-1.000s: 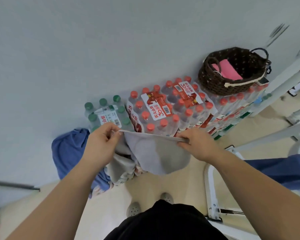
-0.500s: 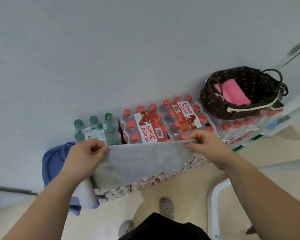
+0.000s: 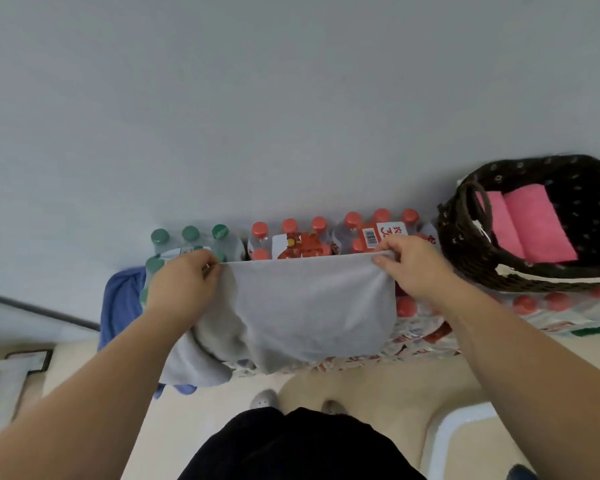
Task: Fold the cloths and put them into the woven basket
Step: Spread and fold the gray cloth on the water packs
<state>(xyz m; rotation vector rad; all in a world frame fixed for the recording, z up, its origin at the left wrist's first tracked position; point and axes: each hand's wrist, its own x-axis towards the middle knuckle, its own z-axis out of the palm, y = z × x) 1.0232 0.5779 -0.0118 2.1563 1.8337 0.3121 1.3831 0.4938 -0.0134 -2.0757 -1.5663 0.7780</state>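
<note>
nearest, black clothing [image 3: 291, 445] and two shoes [image 3: 264, 398] on the pale floor [image 3: 361, 393]. next out, the left grip [image 3: 182, 285], fingers curled round the left top corner of the grey cloth [image 3: 302, 313], and the right grip [image 3: 416, 268], pinching the right top corner with the thumb on the near face and fingers over the edge. both clenched on the cloth, none of it let go.

changed within the last second: then bunched and sagging between grips set close together, now pulled wide, top edge taut and level, one flat panel hanging in front of the bottle packs [image 3: 291, 237]. lower edge drooping toward the near side of the packs; cannot tell whether resting there or hanging free. as a judgement: opening-out done, first fold not yet begun, corners well placed for bringing together.

just left, partly under the left forearm [image 3: 118, 375], a paler cloth [image 3: 194, 368] in a heap, and beyond it a blue cloth [image 3: 122, 306] slumped beside the packs, both unfolded and so probably waiting their turn.

farther, green and red bottle caps in rows against the wall [image 3: 291, 98]. far right, standing on the packs, the woven basket [image 3: 456, 247], cut by the picture edge, with a folded pink cloth [image 3: 530, 226] already inside. well apart from the grey cloth, so a carry to the right called for after folding. by this count, one cloth stowed and three to go.
</note>
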